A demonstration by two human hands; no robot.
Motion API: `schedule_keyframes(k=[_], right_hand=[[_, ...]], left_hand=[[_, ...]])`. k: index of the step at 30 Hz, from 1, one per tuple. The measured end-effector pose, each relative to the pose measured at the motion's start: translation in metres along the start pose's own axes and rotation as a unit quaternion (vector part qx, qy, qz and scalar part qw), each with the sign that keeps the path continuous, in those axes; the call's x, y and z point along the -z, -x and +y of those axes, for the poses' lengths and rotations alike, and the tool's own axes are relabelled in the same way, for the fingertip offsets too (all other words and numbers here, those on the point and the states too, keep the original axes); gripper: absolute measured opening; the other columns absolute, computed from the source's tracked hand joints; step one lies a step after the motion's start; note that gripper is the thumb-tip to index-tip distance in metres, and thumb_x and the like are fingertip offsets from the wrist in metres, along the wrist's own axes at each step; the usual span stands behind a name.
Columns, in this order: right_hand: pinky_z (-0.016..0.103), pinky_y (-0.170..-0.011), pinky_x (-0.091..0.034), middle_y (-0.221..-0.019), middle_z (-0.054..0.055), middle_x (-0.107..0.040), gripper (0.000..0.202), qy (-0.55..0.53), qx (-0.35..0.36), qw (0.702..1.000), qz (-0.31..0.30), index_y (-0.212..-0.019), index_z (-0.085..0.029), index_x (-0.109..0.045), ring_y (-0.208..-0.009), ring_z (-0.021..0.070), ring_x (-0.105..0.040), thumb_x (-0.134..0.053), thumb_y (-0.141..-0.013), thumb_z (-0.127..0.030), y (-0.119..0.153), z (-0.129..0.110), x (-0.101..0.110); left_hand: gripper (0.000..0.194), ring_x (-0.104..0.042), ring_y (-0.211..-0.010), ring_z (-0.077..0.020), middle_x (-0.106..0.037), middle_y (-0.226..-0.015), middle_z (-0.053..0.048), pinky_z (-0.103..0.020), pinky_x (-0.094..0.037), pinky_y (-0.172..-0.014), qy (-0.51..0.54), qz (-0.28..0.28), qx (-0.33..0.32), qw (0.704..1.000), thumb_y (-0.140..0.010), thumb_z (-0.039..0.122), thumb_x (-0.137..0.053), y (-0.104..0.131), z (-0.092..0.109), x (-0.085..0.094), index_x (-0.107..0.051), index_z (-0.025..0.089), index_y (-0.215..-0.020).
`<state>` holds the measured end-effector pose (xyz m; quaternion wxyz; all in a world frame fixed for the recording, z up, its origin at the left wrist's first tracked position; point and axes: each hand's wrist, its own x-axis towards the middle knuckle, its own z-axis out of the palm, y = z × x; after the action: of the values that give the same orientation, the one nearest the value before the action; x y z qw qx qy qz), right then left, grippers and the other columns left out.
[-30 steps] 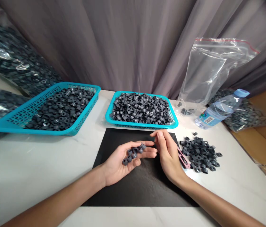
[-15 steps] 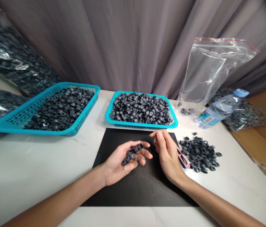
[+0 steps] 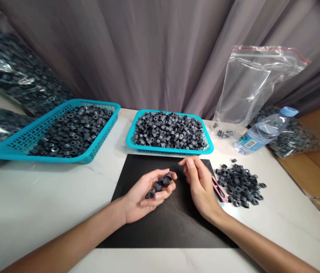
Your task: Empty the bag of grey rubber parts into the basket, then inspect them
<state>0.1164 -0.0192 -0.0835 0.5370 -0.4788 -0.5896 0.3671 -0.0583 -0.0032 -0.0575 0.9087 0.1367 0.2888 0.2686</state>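
Note:
My left hand (image 3: pixel 151 193) is turned palm up over the black mat (image 3: pixel 160 231), its fingers curled around several small dark grey plastic pieces with holes (image 3: pixel 158 186). To its right, my right hand (image 3: pixel 199 184) hovers with thumb and fingers drawn together; whatever they may hold is hidden. A pink-handled tool (image 3: pixel 220 189) lies beside the right hand, partly covered by it. Just beyond it spreads a loose pile of the same grey pieces (image 3: pixel 241 185) on the white table.
Behind the mat stands a blue basket (image 3: pixel 169 150) full of grey pieces. A larger blue basket (image 3: pixel 46 157) sits left, near bulging clear bags (image 3: pixel 23 72). A water bottle (image 3: pixel 264 131), an open zip bag (image 3: pixel 245 87) and another filled bag (image 3: pixel 296 140) are at right.
The fingers of my left hand have closed in around the grey pieces. My right hand has barely shifted.

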Motion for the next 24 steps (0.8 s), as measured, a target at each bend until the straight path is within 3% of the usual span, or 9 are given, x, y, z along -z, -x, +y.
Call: schedule_keyframes(k=[3,5,6,9,12,24], right_hand=[[0.028,-0.063,-0.043,-0.083,0.000,-0.056,0.015,0.007,0.066,0.998,-0.020,-0.093,-0.023,-0.058,-0.074,0.0147,-0.054,-0.055,-0.102,-0.034,0.0028,-0.0056,0.0014],[0.029,-0.062,-0.042,-0.083,0.000,-0.054,0.009,0.030,0.134,0.990,-0.032,-0.092,-0.022,-0.059,-0.071,0.0148,-0.052,-0.061,-0.098,-0.029,0.0050,-0.0086,0.0026],[0.030,-0.061,-0.041,-0.083,0.000,-0.054,0.007,0.047,0.165,0.985,-0.032,-0.092,-0.022,-0.060,-0.071,0.0150,-0.051,-0.062,-0.096,-0.027,0.0058,-0.0097,0.0031],[0.033,-0.065,-0.042,-0.083,0.002,-0.053,0.010,0.104,0.211,0.972,-0.005,-0.087,-0.022,-0.063,-0.074,0.0170,-0.051,-0.059,-0.097,-0.022,0.0062,-0.0109,0.0030],[0.037,-0.074,-0.042,-0.082,0.003,-0.053,0.020,0.170,0.201,0.965,0.016,-0.081,-0.022,-0.064,-0.080,0.0194,-0.052,-0.056,-0.099,-0.022,0.0042,-0.0101,0.0010],[0.039,-0.077,-0.039,-0.082,0.002,-0.055,0.029,0.179,0.158,0.971,0.007,-0.076,-0.022,-0.060,-0.082,0.0197,-0.050,-0.051,-0.104,-0.028,0.0017,-0.0050,-0.0016]], left_hand=[[0.031,-0.064,-0.054,-0.0090,-0.067,-0.076,-0.009,-0.011,-0.044,-0.038,0.024,0.013,-0.037,0.999,-0.102,0.023,-0.047,-0.0009,-0.0024,-0.0034,-0.070,0.005,-0.092],[0.031,-0.071,-0.071,-0.0145,-0.071,-0.082,-0.012,-0.019,-0.060,-0.065,0.030,0.028,-0.066,0.997,-0.102,0.025,-0.048,-0.0021,-0.0047,-0.0044,-0.070,0.005,-0.094],[0.031,-0.073,-0.078,-0.0165,-0.072,-0.085,-0.013,-0.023,-0.061,-0.078,0.028,0.036,-0.074,0.996,-0.102,0.027,-0.049,-0.0028,-0.0058,-0.0045,-0.071,0.005,-0.095],[0.030,-0.074,-0.089,-0.0203,-0.074,-0.090,-0.014,-0.029,-0.058,-0.094,0.021,0.050,-0.087,0.995,-0.102,0.027,-0.050,-0.0042,-0.0082,-0.0044,-0.071,0.005,-0.097],[0.029,-0.074,-0.098,-0.0232,-0.076,-0.094,-0.016,-0.033,-0.055,-0.102,0.027,0.055,-0.096,0.993,-0.102,0.025,-0.050,-0.0046,-0.0090,-0.0053,-0.070,0.003,-0.099],[0.028,-0.071,-0.109,-0.0246,-0.076,-0.104,-0.019,-0.034,-0.050,-0.109,0.039,0.052,-0.118,0.991,-0.101,0.020,-0.048,-0.0067,-0.0093,-0.0059,-0.070,0.003,-0.097]])
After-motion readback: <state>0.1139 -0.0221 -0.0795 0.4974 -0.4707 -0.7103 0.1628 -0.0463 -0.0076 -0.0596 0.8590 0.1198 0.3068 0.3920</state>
